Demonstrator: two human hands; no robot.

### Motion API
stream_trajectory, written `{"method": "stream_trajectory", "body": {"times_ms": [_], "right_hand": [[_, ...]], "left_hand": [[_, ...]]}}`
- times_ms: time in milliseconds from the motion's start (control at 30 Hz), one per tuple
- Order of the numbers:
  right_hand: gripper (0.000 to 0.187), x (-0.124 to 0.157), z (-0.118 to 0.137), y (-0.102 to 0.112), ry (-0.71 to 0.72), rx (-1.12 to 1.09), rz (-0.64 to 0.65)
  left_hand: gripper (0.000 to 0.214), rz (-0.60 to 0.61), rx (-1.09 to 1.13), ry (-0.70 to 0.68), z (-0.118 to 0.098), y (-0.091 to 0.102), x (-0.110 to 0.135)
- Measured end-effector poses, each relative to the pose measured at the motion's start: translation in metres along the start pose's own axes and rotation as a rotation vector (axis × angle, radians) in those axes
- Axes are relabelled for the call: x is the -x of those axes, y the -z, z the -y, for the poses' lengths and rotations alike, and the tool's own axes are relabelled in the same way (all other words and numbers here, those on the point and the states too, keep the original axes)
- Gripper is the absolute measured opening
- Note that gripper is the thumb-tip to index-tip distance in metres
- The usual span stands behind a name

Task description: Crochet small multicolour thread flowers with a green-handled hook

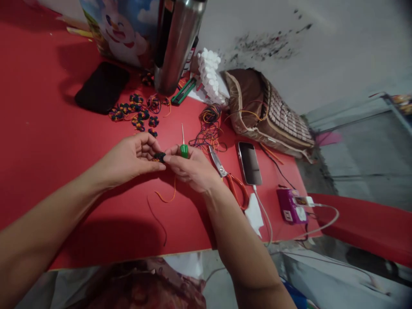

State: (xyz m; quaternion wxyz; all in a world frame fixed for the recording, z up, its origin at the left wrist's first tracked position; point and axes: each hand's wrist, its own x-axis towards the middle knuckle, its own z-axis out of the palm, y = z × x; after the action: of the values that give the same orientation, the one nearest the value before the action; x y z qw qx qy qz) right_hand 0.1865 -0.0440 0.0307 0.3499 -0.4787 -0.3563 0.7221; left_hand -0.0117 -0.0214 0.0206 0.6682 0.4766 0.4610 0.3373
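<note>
Between the fingertips of both hands is a small dark piece of knotted cord (160,157) with some orange in it. My left hand (128,159) pinches it from the left side. On the other side my right hand (193,167) grips its edge with thumb and finger. A crochet hook (183,150) with a green handle is tucked in the right hand, its thin metal shaft pointing up and away. Loose orange cord (174,193) trails below the piece onto the red table (128,231). Several finished-looking multicolour cord knots (138,113) lie just beyond the left hand.
Red-handled scissors (230,178), a charging phone (250,163) and a purple power block (289,206) lie to the right. Tangled cord (209,126), a green cutter (183,91), a steel flask (178,47), a black pouch (103,88) and a brown cushion (273,111) are farther back.
</note>
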Motion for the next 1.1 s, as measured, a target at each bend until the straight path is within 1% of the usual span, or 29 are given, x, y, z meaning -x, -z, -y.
{"method": "stream_trajectory", "body": {"times_ms": [100,167,233,367,567,633,767,933,1100], "right_hand": [[0.042,-0.003,-0.003,0.001,-0.018,-0.039,0.025],[0.040,-0.003,-0.002,0.002,-0.039,-0.080,0.043],[0.039,-0.003,0.000,0.004,-0.064,-0.109,0.054],[0.037,-0.003,0.002,0.007,-0.099,-0.129,0.085],[0.036,-0.004,0.001,0.006,-0.104,-0.122,0.098],[0.036,-0.004,0.002,0.006,-0.099,-0.114,0.104],[0.042,-0.003,0.002,0.007,-0.096,-0.063,0.106],[0.047,-0.003,-0.001,0.006,-0.083,-0.040,0.057],[0.049,-0.004,0.000,0.004,-0.079,-0.100,0.107]], "left_hand": [[0.048,0.050,0.062,0.045,0.004,0.004,0.002],[0.045,0.105,0.148,0.109,0.005,0.007,0.003],[0.040,0.128,0.225,0.127,0.006,0.011,0.003],[0.031,0.073,0.235,0.057,0.007,0.012,0.002],[0.028,-0.062,0.277,0.046,0.004,0.005,0.003],[0.027,-0.057,0.280,0.029,0.003,0.003,0.003],[0.031,-0.010,0.258,0.024,0.005,0.004,0.003],[0.035,0.049,0.279,0.058,0.008,0.007,0.003],[0.039,0.071,0.325,0.127,0.006,0.008,0.002]]}}
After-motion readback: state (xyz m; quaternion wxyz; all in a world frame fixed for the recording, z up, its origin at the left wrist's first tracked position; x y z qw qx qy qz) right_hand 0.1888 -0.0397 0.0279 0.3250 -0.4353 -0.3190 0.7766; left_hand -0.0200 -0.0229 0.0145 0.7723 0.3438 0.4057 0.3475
